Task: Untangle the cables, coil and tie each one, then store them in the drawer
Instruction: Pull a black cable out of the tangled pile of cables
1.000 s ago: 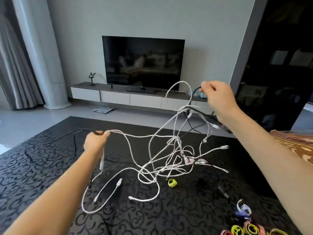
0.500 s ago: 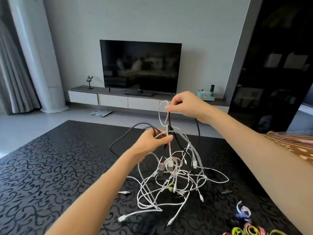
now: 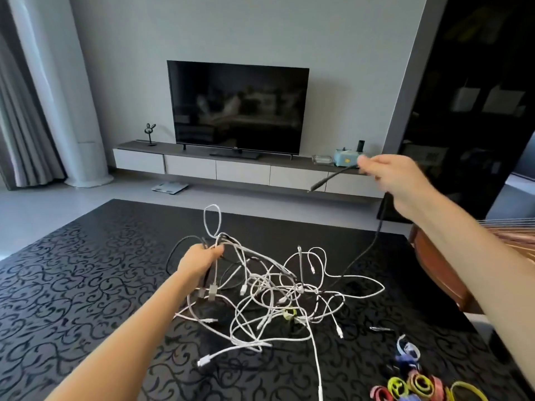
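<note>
Your left grip (image 3: 202, 260) is curled round a bunch of white and black strands at the edge of the cable tangle (image 3: 275, 296) lying on the dark patterned surface (image 3: 72, 285), while your raised right grip (image 3: 388, 175) pinches a black cable (image 3: 333, 178) that trails down into that heap.

Soft daylight, wide-angle warp, motion blur
</note>
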A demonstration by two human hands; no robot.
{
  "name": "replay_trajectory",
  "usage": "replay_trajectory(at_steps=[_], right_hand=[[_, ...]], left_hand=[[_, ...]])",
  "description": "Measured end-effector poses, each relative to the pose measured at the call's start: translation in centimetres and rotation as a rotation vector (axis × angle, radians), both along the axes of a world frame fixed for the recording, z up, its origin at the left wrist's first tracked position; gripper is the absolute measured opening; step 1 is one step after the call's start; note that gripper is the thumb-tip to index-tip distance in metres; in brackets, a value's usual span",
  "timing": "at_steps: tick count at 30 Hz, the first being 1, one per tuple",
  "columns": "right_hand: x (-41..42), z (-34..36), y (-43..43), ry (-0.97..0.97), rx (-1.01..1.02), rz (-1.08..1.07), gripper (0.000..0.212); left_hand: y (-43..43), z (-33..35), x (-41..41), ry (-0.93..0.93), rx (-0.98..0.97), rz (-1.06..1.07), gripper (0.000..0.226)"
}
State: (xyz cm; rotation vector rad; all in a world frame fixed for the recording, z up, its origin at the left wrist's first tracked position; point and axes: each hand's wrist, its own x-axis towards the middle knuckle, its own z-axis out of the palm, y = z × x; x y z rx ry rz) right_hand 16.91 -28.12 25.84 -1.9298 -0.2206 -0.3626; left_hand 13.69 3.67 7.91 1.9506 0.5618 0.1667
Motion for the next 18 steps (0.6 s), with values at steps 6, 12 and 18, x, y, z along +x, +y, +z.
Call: replay_trajectory(at_steps=[6, 12, 18], right_hand=[[-1.9, -6.2, 3.0, 0.067, -0.303, 0.084, 0.025], [-5.3, -13.5, 3.9, 0.175, -0.823, 0.125, 0.018], [-9.9, -10.3, 7.3, -0.094, -0.277, 0.267, 0.062]], left_hand=[[-1.9, 4.0, 0.0, 0.081, 0.549, 0.034, 0.054], [-1.7, 10.3, -3.2, -0.253, 0.547, -0.005, 0.037], [-4.8, 16.6, -9.7, -0.291, 0.837, -0.585, 0.032]])
